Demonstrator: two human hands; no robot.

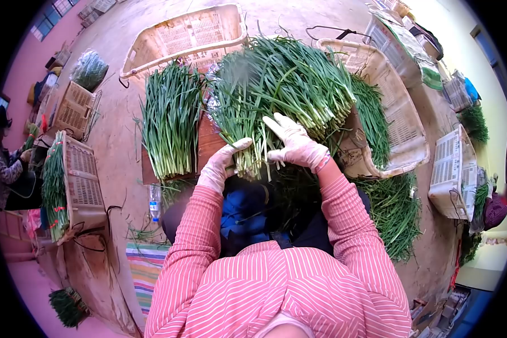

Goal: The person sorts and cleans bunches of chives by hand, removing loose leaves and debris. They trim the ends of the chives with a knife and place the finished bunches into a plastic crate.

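Observation:
Both of my hands wear pale gloves. My left hand (225,163) presses against the left side of a small bunch of green stalks (250,152), near its pale lower ends. On the other side of that bunch is my right hand (293,142), its fingers spread and its fingertips at the stalks. A large heap of long green leaves (298,79) lies behind and to the right, pale ends toward me. To the left, a separate neat pile of green stalks (172,118) rests on a reddish-brown board (209,147).
An empty crate (183,36) stands behind the board. Another crate (403,121) at the right holds greens. Loose greens (397,217) lie on the floor at right. A plastic bottle (155,204) is at left. At far left, a person (8,169) sits by a crate (84,180).

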